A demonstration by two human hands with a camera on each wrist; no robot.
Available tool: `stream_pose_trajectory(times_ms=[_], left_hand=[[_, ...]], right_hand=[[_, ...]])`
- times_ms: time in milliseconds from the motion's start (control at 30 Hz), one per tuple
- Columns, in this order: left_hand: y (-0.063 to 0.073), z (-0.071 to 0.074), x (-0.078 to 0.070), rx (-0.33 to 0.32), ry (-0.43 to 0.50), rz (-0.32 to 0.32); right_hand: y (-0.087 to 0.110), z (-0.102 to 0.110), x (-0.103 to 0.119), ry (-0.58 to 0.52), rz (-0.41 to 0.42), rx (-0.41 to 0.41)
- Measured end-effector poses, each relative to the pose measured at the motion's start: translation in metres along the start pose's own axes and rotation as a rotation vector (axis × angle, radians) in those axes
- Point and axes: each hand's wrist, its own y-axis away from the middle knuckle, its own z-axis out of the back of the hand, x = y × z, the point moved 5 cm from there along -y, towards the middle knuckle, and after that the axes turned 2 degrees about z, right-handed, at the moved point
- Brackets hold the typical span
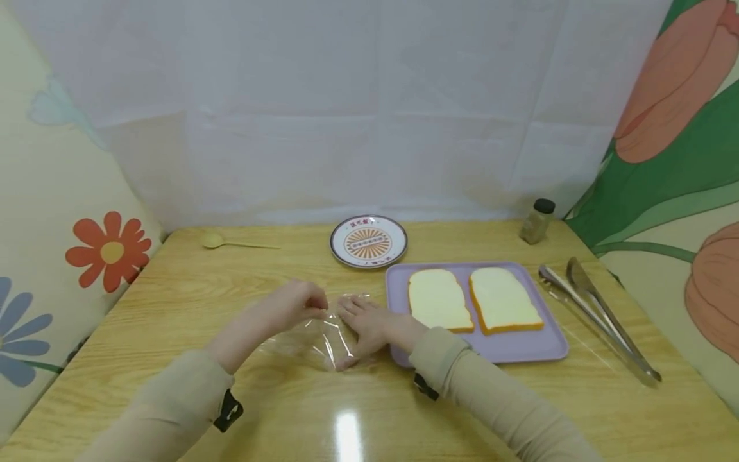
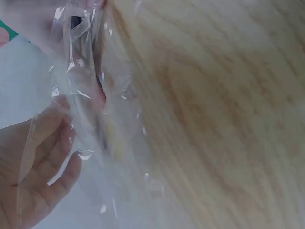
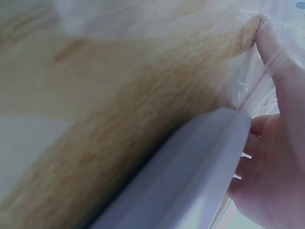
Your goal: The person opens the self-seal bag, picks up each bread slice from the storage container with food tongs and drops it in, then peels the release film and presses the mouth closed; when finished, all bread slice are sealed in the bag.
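A clear plastic zip bag (image 1: 326, 343) lies crumpled on the table, left of the lilac tray. My left hand (image 1: 297, 301) pinches its upper left part with curled fingers; in the left wrist view the film (image 2: 81, 86) stretches across that hand's fingers (image 2: 52, 176). From the right, my right hand (image 1: 369, 324) rests on the bag with fingers and thumb spread. A thin red line marks the bag's zip strip (image 3: 264, 78) beside the right thumb in the right wrist view. The lilac tray (image 1: 496, 351) sits under the right wrist, bearing two bread slices (image 1: 440, 298).
Behind the bag stands a patterned plate (image 1: 369, 241). A golden spoon (image 1: 213, 240) lies at the back left. Metal tongs (image 1: 612, 321) lie right of the tray, and a black-capped jar (image 1: 537, 222) stands at the back right. A white cloth (image 1: 346, 128) hangs behind the table.
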Motion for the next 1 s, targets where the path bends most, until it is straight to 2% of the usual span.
stream_pose_trajectory(times_ms=[267, 367, 500, 667, 767, 867, 1000], left_hand=[[0.007, 0.000, 0.005, -0.149, 0.031, 0.087], [0.011, -0.001, 0.006, -0.175, 0.035, 0.126], [0.012, -0.002, 0.008, -0.167, 0.014, 0.154], [0.008, -0.004, 0.006, -0.105, -0.041, 0.144], [0.006, -0.005, 0.006, -0.080, -0.040, 0.144], [0.007, -0.005, 0.008, -0.089, -0.009, 0.177], [0.009, -0.004, 0.010, -0.139, 0.026, 0.216]], right_hand=[[0.001, -0.001, -0.001, -0.037, 0.005, 0.003], [0.002, -0.001, -0.001, -0.047, 0.010, -0.002], [0.002, -0.002, -0.002, -0.051, 0.018, -0.022], [0.001, -0.002, -0.002, -0.052, 0.015, -0.020], [0.002, -0.002, -0.002, -0.063, 0.015, -0.013], [0.003, -0.001, -0.002, -0.064, 0.026, -0.018], [0.004, -0.001, -0.003, -0.056, 0.034, -0.030]])
